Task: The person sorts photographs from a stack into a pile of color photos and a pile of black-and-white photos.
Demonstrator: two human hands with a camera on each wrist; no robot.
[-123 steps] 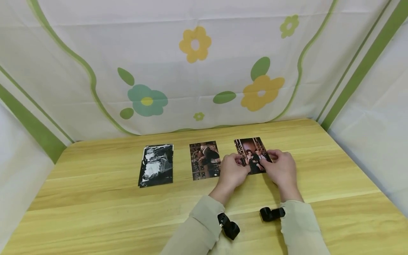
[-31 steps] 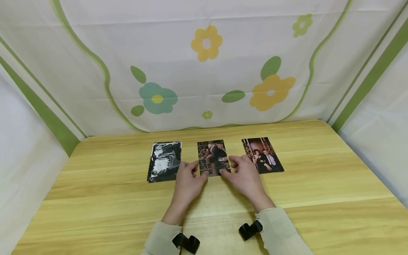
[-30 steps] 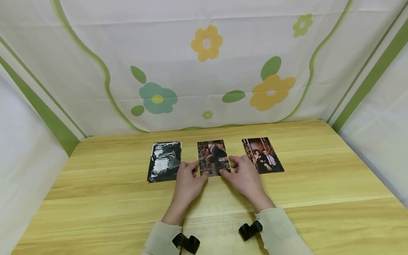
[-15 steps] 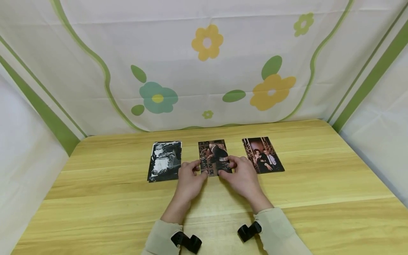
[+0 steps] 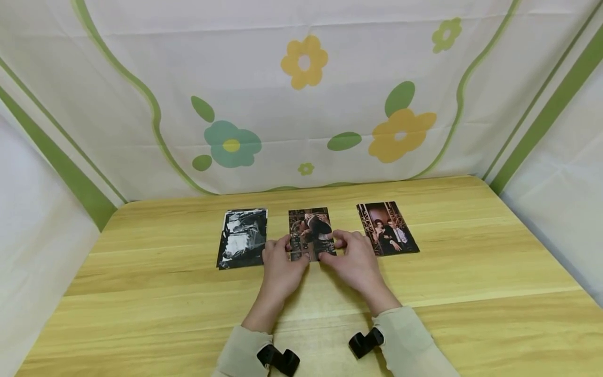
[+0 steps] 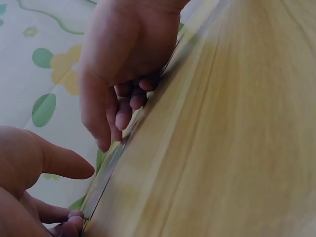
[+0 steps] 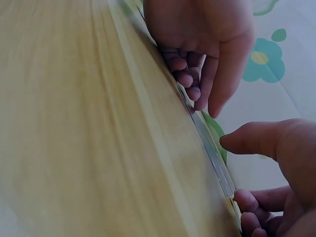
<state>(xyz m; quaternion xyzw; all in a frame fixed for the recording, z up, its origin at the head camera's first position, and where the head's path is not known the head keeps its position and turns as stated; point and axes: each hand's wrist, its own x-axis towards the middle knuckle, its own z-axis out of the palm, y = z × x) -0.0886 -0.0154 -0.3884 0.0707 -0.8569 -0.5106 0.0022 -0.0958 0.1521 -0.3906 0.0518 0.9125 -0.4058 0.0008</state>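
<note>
In the head view a colour photo card (image 5: 311, 228) lies on the wooden table, between my two hands. My left hand (image 5: 282, 271) touches its left edge with the fingertips, and my right hand (image 5: 357, 264) touches the right edge the same way. Both thumbs hover over the near corners. The wrist views show each thumb (image 6: 69, 162) raised, apart from the card, and the lower fingers (image 7: 247, 201) bent beside its edge. Whether more cards lie beneath is unclear.
To the left lies a stack of black-and-white photo cards (image 5: 242, 238), slightly uneven, close by my left fingers. A stack of colour photo cards (image 5: 388, 230) lies to the right. Behind the table (image 5: 141, 293) hangs a flower-patterned cloth (image 5: 282, 120).
Both hands have left the right stack for the middle card since the oldest frame. In the last half second the middle card slid slightly left, with the hands at its edges.
</note>
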